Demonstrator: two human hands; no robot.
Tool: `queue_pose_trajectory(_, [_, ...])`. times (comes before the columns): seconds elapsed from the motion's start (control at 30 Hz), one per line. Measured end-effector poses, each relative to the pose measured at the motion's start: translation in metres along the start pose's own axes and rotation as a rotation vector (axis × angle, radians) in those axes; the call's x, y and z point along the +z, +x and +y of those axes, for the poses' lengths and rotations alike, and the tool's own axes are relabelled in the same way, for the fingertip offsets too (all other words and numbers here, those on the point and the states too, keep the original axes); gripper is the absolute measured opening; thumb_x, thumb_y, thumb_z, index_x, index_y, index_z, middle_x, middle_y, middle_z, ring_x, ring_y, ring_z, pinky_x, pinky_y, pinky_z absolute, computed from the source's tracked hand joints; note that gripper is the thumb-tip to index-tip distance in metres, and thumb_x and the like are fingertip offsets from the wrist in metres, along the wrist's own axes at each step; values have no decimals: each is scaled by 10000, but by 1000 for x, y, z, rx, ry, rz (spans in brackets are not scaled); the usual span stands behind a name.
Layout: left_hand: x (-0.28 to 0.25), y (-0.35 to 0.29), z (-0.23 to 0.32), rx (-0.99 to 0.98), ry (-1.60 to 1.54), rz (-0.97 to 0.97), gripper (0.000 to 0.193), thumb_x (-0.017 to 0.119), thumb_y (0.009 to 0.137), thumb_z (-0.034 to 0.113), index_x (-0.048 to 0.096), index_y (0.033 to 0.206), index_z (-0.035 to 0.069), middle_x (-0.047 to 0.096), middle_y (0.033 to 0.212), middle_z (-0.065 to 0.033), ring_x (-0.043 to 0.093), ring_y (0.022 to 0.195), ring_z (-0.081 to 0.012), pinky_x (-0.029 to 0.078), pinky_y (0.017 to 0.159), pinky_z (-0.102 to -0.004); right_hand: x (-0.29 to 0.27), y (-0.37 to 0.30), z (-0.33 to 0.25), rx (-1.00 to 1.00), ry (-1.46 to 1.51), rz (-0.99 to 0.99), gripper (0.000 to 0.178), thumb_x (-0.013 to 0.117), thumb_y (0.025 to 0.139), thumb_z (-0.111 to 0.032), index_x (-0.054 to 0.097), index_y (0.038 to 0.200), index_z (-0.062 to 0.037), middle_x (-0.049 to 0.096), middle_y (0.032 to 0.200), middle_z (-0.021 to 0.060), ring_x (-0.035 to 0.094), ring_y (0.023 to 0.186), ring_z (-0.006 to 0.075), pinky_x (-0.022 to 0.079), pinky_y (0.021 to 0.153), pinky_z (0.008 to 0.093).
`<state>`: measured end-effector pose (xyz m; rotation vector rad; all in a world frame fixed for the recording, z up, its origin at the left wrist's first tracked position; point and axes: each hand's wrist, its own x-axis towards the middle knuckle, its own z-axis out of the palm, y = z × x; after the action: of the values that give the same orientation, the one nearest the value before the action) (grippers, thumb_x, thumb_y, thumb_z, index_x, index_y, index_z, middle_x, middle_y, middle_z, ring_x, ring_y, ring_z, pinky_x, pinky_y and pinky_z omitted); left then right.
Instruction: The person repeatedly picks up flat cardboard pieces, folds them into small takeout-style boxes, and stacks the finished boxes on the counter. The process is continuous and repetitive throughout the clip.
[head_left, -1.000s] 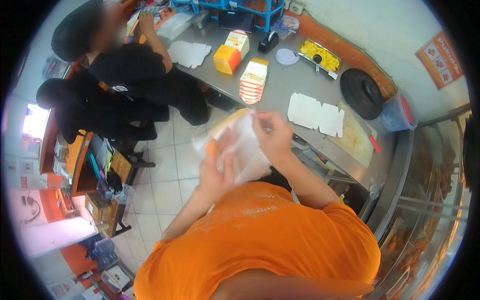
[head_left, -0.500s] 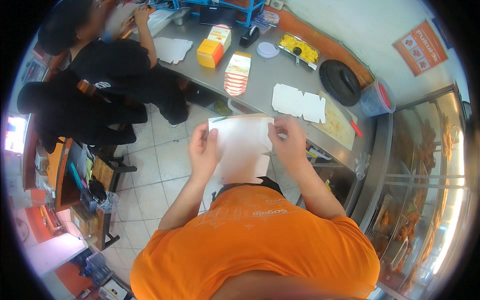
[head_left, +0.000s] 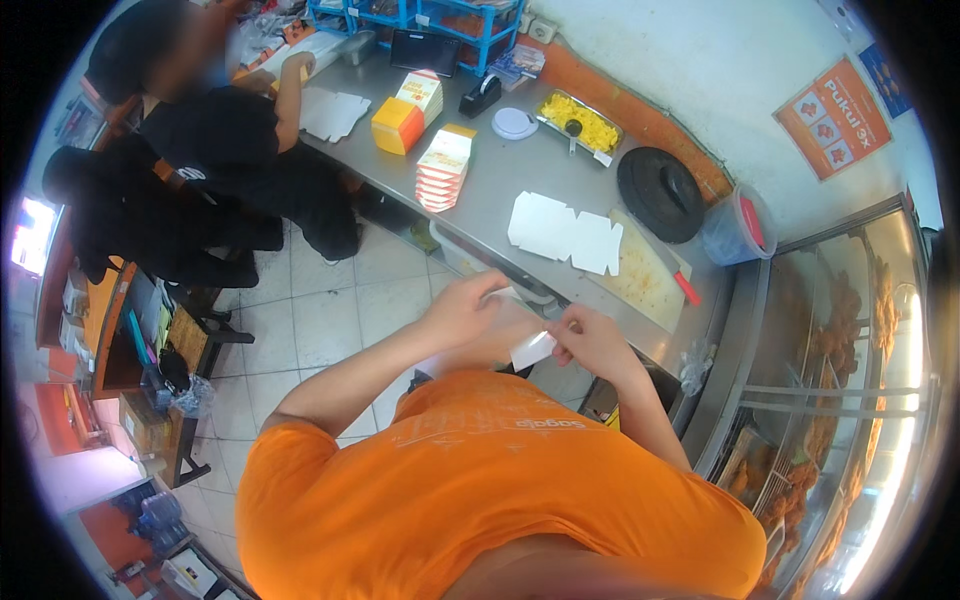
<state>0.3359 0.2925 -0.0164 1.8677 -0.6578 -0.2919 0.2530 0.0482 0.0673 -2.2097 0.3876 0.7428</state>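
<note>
In front of my waist I hold a partly folded cardboard food box (head_left: 535,349), its white inside showing. My left hand (head_left: 462,309) grips its far left side, the fingers bent over the edge. At its right side, my right hand (head_left: 592,340) pinches a flap between thumb and fingers. My left forearm and the tilt of the board hide part of the box. Beyond my hands, flat white box blanks (head_left: 540,228) lie on the steel counter (head_left: 490,220). A stack of nested printed boxes (head_left: 443,165) stands farther left, near a yellow and white box (head_left: 400,125).
Along the wall are a tape dispenser (head_left: 481,95), a tray of yellow food (head_left: 580,120), a black lid (head_left: 660,195) and a clear bucket (head_left: 735,232). A red-handled knife (head_left: 686,288) lies on a cutting board (head_left: 645,285). Right: a glass food cabinet (head_left: 820,380). Left: people in black (head_left: 215,135).
The box board, earlier spread with its white face up, is now tilted and bent. My left hand has moved right and turned over its edge. The right hand is slightly lower.
</note>
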Motion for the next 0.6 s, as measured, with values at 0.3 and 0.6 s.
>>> queue_pose_trajectory(0.3, [120, 95, 60, 11, -61, 64, 209, 613, 977, 80, 620, 1173, 11, 668, 1137, -183, 635, 1047, -367, 527, 865, -421, -69, 46, 98, -341, 441, 440, 305, 620, 1092, -258, 650, 1258, -4, 718, 1105, 105, 716, 971, 187, 578, 764, 302])
queue_pose_trajectory(0.6, [169, 150, 68, 252, -156, 215, 180, 628, 1030, 73, 612, 1189, -10, 676, 1151, -170, 663, 1067, -308, 522, 940, -362, -122, 65, 122, -713, 260, 786, 295, 772, 891, 18, 693, 1170, -38, 685, 1085, 119, 703, 964, 242, 572, 809, 336])
